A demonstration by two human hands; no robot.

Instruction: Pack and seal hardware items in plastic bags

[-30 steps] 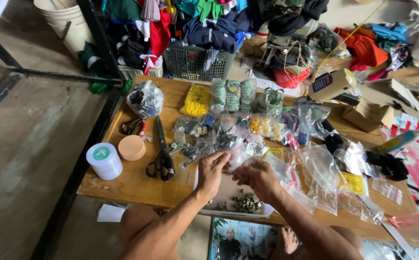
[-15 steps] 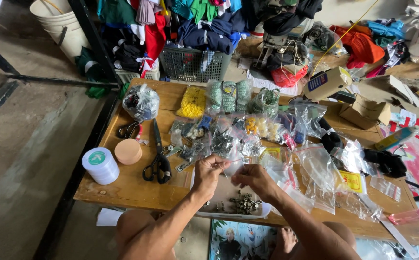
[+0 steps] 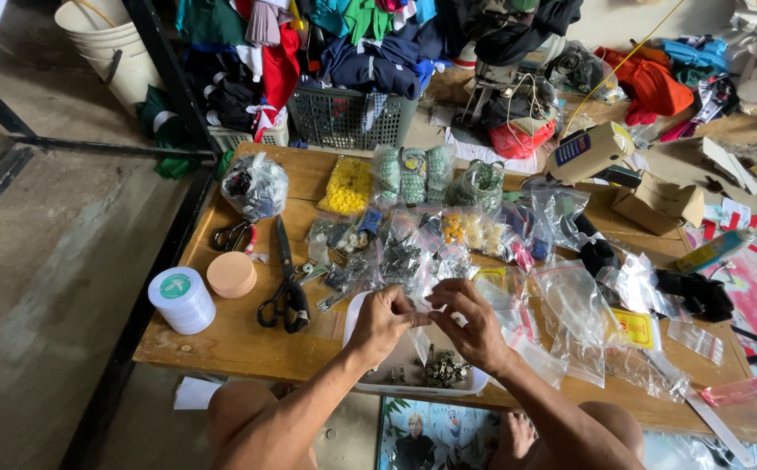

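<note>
My left hand (image 3: 385,319) and my right hand (image 3: 472,320) meet over the near edge of a wooden table (image 3: 239,344), fingertips pinched together on a small clear plastic bag (image 3: 426,306). Directly below the hands lies a white tray (image 3: 474,383) with a heap of small dark metal parts (image 3: 445,369). Just beyond my hands spread several clear zip bags of small hardware (image 3: 405,252), and beyond those a yellow bead bag (image 3: 348,184) and green bead bags (image 3: 411,174).
Black scissors (image 3: 284,287) lie left of my hands, beside a round peach lid (image 3: 231,274) and a white tape roll (image 3: 182,300). A grey basket (image 3: 344,117) and piled clothes sit behind the table. Cardboard boxes (image 3: 659,202) stand at the right. Concrete floor lies at the left.
My hands have drawn slightly closer together and nearer to me over the tray; the camera view has shifted a little. The table's objects have not moved.
</note>
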